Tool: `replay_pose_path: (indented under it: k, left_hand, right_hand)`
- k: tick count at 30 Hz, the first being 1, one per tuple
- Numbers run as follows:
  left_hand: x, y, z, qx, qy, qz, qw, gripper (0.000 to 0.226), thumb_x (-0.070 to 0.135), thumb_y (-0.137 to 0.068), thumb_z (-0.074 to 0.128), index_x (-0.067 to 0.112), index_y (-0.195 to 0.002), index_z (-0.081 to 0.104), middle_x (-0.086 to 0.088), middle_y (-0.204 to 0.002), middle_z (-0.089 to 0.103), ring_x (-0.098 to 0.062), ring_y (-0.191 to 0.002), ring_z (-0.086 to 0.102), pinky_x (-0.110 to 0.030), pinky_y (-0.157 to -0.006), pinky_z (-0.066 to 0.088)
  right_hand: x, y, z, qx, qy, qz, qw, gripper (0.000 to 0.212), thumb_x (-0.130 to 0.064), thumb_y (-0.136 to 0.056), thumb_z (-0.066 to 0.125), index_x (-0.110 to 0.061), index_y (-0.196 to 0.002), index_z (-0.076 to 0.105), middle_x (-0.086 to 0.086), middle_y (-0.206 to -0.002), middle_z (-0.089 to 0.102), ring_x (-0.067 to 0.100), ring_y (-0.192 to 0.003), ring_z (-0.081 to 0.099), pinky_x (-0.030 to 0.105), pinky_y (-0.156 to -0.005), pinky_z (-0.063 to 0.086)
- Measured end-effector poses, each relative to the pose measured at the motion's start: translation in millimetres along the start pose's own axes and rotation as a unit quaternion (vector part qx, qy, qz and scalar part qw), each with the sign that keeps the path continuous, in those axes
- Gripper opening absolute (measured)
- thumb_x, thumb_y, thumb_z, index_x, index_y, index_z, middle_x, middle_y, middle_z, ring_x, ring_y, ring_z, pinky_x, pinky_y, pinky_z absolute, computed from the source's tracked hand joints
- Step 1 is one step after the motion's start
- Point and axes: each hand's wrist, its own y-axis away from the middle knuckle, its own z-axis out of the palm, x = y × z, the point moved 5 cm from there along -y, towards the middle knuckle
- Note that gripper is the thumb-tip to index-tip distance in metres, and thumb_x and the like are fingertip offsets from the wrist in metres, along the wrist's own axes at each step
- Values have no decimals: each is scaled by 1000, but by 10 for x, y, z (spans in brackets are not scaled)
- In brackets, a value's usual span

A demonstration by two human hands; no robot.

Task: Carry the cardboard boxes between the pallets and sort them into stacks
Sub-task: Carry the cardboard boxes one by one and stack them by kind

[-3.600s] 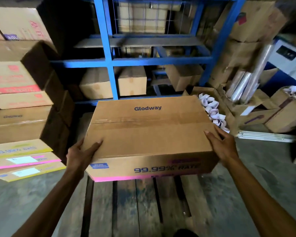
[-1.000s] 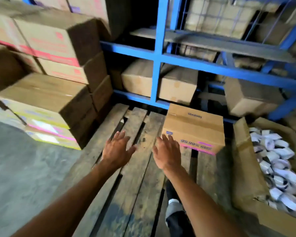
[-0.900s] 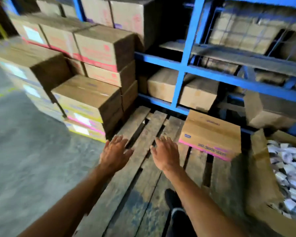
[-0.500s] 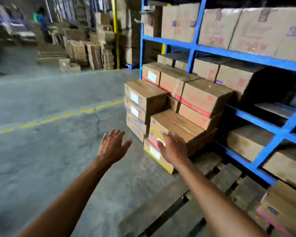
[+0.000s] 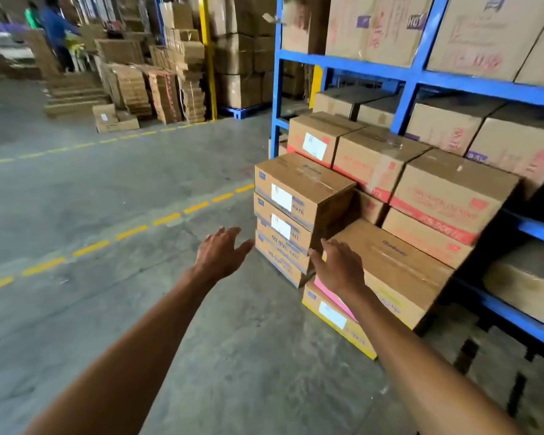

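I had both arms stretched out over the concrete floor (image 5: 113, 196), and neither held anything. My left hand (image 5: 218, 255) was spread wide, palm down, over bare floor just left of the stacked cardboard boxes. My right hand (image 5: 339, 269) was just as open, fingers splayed, and sat in front of the near left corner of the Glodway box (image 5: 390, 265); I could not tell whether it touched the lid.

That box was plain brown corrugated card with a flat lid, a glossy tape seam along the middle and a small dark brand word printed on top. It lay on top of a low stack whose lower box (image 5: 333, 315) showed a yellow band, a pink band and a white label on its front.

Just left stood a taller stack of four flat boxes (image 5: 296, 215), square-edged, with white labels and blurred blue print reading "99.99% RATE". Behind both ran a row of bigger red-printed cartons (image 5: 446, 189), taped shut and packed side by side, two layers high.

All of them stood on the floor against the blue steel rack (image 5: 412, 76), whose shelves carried larger cartons. A broken yellow line (image 5: 167, 218) crossed the grey, scuffed floor.
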Motion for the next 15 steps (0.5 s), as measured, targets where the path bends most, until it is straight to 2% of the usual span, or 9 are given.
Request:
replay_pose_path:
  k: [9, 12, 15]
  left_hand:
    - [-665, -2799, 10, -26, 59, 81, 995, 57, 45, -96, 46, 13, -142, 41, -11, -146, 45, -30, -132, 43, -39, -104, 36]
    - [-835, -3738, 113, -69, 71, 111, 989, 58, 45, -95, 48, 15, -143, 40, -10, -146, 45, -29, -132, 43, -36, -102, 36]
    - [-926, -4511, 208, -105, 76, 115, 985, 54, 42, -95, 50, 14, -141, 43, -13, -143, 48, -32, -129, 45, -37, -99, 37]
  right_hand:
    - [-411, -2146, 717, 60, -57, 129, 988, 52, -41, -100, 36, -10, -141, 40, 13, -148, 39, 28, -139, 32, 40, -112, 28]
    - [-472, -2783, 1024, 82, -113, 198, 970, 54, -40, -100, 38, -12, -146, 34, 13, -154, 30, 26, -142, 27, 37, -114, 25]
    - [-459, -3286, 1264, 113, -162, 268, 943, 54, -36, -100, 41, -10, -146, 33, 14, -155, 28, 27, -142, 28, 35, -113, 26]
